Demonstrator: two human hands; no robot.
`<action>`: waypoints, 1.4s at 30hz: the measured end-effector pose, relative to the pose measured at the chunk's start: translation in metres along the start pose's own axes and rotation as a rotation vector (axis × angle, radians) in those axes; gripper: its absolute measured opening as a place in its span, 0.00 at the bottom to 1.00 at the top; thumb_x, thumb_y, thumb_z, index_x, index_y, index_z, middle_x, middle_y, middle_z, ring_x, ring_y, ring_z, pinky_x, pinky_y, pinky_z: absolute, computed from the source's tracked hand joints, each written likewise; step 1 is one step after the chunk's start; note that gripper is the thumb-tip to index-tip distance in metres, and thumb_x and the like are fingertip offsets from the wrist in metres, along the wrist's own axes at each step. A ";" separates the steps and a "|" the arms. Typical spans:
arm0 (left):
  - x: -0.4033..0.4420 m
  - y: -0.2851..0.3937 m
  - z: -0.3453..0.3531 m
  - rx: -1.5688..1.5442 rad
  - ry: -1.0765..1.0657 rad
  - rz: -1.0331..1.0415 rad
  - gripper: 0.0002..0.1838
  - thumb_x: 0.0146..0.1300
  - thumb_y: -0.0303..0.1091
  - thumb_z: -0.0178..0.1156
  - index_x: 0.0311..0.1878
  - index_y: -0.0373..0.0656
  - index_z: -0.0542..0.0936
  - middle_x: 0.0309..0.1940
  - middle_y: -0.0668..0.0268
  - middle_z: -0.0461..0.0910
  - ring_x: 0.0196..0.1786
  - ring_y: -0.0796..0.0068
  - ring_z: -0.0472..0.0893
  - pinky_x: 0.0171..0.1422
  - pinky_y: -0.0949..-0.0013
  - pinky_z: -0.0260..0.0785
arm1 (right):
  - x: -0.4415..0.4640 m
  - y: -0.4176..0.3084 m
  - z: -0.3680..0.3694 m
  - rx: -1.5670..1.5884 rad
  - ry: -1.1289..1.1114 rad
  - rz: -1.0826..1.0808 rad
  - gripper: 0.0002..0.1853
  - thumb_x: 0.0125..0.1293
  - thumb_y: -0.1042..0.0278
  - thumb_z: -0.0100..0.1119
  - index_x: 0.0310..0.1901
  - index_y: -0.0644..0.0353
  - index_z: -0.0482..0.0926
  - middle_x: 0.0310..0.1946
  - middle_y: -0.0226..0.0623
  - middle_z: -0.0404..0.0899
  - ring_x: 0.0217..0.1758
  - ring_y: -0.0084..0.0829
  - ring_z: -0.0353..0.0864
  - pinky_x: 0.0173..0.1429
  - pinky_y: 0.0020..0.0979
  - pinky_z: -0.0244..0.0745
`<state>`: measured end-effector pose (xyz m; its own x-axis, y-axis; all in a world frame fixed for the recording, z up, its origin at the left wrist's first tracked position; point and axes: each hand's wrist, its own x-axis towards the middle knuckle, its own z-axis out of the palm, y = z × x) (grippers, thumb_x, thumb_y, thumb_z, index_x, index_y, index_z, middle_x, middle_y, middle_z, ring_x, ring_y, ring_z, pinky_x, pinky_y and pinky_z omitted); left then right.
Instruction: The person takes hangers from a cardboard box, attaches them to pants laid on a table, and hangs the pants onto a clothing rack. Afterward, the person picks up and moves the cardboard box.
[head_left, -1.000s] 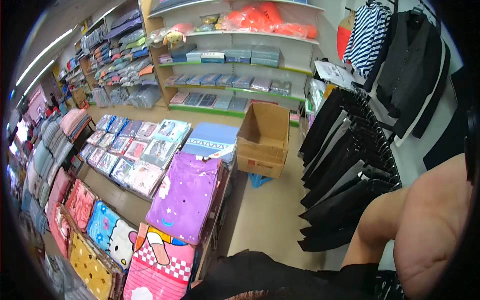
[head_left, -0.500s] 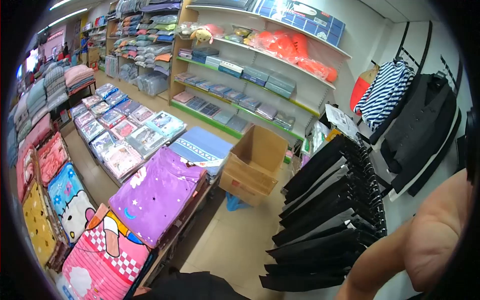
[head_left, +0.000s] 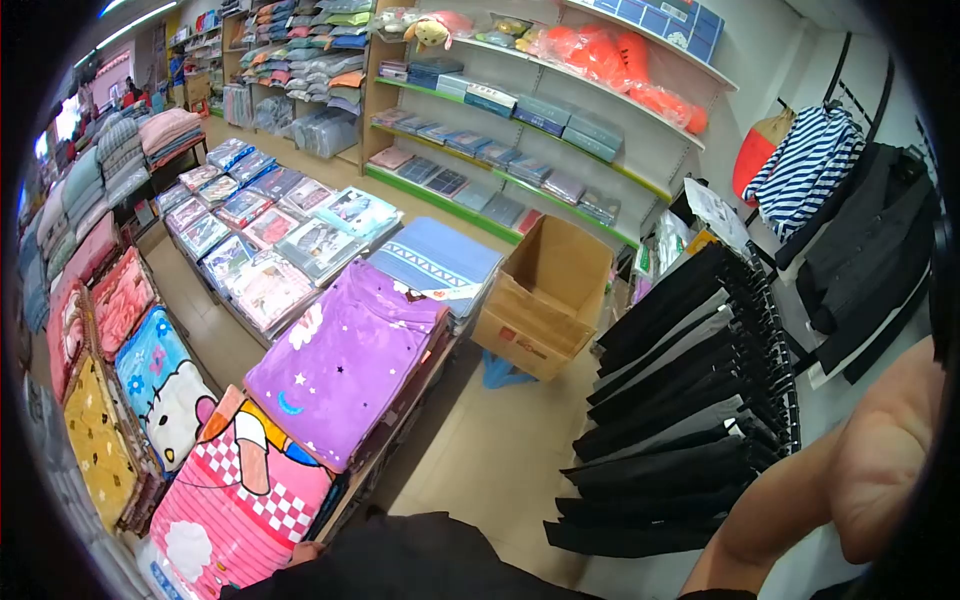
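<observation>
My right hand (head_left: 888, 475) is raised very close to the camera at the right edge, with the wrist bent. Its fingers run into the dark border and are hidden. Low in the view, only a small part of my left hand (head_left: 308, 551) shows past a black sleeve (head_left: 400, 560). It is at the edge of a folded pink blanket (head_left: 245, 500) with a checked pattern; whether it grips the blanket cannot be seen. Just beyond lies a purple blanket (head_left: 345, 360) with moon and stars.
An open cardboard box (head_left: 535, 335) stands past the table end, near a blue folded textile (head_left: 435, 255). Black trousers (head_left: 660, 430) hang on a rack at right. Packaged bedding (head_left: 285, 285) covers the table. Shelves (head_left: 500, 165) line the back wall.
The camera view has turned, so the goods and box appear farther right and slightly higher. A little more of my left hand shows. My right hand stays raised by the camera.
</observation>
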<state>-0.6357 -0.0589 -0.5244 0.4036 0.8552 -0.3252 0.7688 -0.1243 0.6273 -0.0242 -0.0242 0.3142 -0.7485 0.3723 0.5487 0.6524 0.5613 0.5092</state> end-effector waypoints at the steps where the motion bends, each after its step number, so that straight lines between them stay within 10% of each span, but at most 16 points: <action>1: 0.005 0.000 -0.005 0.142 -0.014 0.080 0.17 0.57 0.45 0.65 0.43 0.45 0.89 0.38 0.59 0.88 0.45 0.57 0.86 0.50 0.58 0.79 | 0.003 -0.001 0.003 0.002 -0.005 0.005 0.17 0.64 0.77 0.56 0.55 0.67 0.76 0.54 0.60 0.80 0.53 0.47 0.84 0.58 0.41 0.76; 19: 0.088 0.035 -0.125 -0.138 -0.299 0.023 0.10 0.69 0.35 0.58 0.43 0.37 0.81 0.30 0.61 0.82 0.32 0.67 0.83 0.34 0.67 0.76 | 0.033 -0.017 0.068 -0.101 -0.060 0.297 0.18 0.62 0.78 0.57 0.55 0.68 0.77 0.52 0.60 0.81 0.54 0.49 0.83 0.61 0.44 0.76; 23: 0.127 0.039 -0.114 -0.845 -0.249 -0.755 0.10 0.71 0.33 0.56 0.46 0.36 0.79 0.32 0.62 0.82 0.31 0.71 0.82 0.31 0.69 0.75 | -0.010 -0.015 0.130 -0.001 0.058 0.632 0.17 0.57 0.83 0.59 0.50 0.68 0.80 0.46 0.53 0.85 0.50 0.46 0.84 0.58 0.42 0.77; 28: 0.162 0.077 -0.119 -0.881 -0.236 -0.837 0.11 0.70 0.32 0.57 0.51 0.36 0.77 0.34 0.60 0.83 0.32 0.70 0.83 0.31 0.70 0.74 | -0.108 -0.016 0.199 0.325 -0.111 1.126 0.07 0.59 0.80 0.65 0.40 0.64 0.84 0.39 0.39 0.87 0.41 0.36 0.84 0.48 0.32 0.78; 32: 0.181 0.111 -0.120 -0.839 -0.192 -0.864 0.11 0.70 0.30 0.57 0.50 0.35 0.78 0.32 0.59 0.84 0.30 0.69 0.83 0.30 0.69 0.74 | -0.209 -0.022 0.258 0.631 -0.237 1.434 0.08 0.63 0.73 0.65 0.43 0.63 0.85 0.37 0.40 0.86 0.36 0.29 0.84 0.41 0.28 0.78; 35: 0.191 0.110 -0.110 -0.523 -0.241 -0.458 0.11 0.69 0.30 0.57 0.50 0.34 0.79 0.33 0.57 0.84 0.30 0.67 0.84 0.30 0.68 0.75 | -0.274 -0.023 0.306 0.892 -0.311 1.662 0.08 0.65 0.71 0.65 0.44 0.62 0.86 0.34 0.34 0.87 0.36 0.20 0.81 0.42 0.26 0.75; 42: 0.218 0.187 -0.092 -0.357 -0.139 -0.267 0.09 0.67 0.30 0.60 0.45 0.34 0.80 0.28 0.60 0.81 0.27 0.67 0.81 0.31 0.65 0.76 | -0.405 -0.030 0.421 1.205 -0.356 1.722 0.11 0.71 0.67 0.61 0.47 0.64 0.83 0.37 0.32 0.86 0.39 0.20 0.83 0.46 0.26 0.77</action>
<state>-0.4493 0.1507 -0.4129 0.2962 0.7551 -0.5849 0.6455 0.2931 0.7053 0.2089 0.1195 -0.2027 0.2841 0.9087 -0.3059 0.2694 -0.3819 -0.8841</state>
